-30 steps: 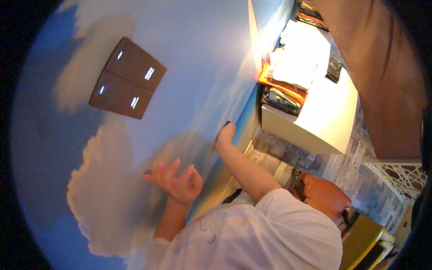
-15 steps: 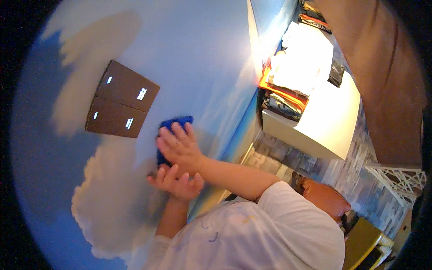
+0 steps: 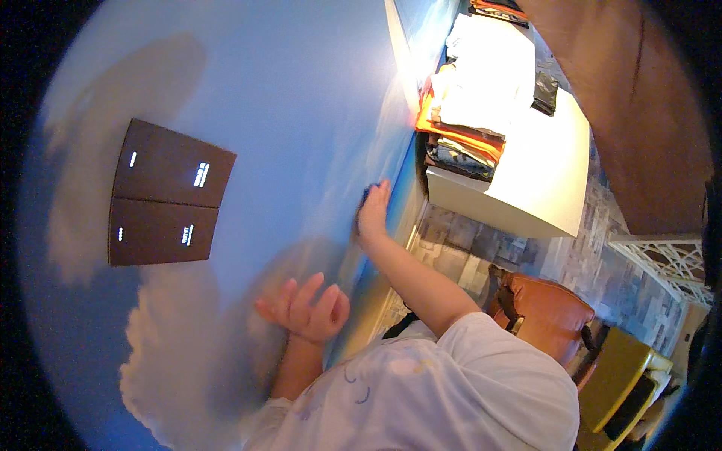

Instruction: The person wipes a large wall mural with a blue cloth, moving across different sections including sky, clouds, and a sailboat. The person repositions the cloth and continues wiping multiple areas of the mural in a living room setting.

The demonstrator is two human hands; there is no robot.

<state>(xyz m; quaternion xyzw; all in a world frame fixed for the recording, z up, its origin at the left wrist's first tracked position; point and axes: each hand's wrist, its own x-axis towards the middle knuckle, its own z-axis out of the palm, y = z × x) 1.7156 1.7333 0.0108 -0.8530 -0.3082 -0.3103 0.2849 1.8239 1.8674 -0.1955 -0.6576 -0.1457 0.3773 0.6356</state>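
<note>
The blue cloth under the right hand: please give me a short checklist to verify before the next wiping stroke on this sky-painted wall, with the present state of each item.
1. Right hand pressed flat on the blue cloth: ok, though only an edge of the cloth shows.
2. Left hand braced open against the wall: ok.
3. Cloth apart from the two dark switch panels: ok, they lie well to the left.
4. Cloth clean or damp: cannot tell, it is mostly hidden.
5. Room toward the white shelf with folded clothes: not ok for a long stroke, the wall's edge is close.
</note>
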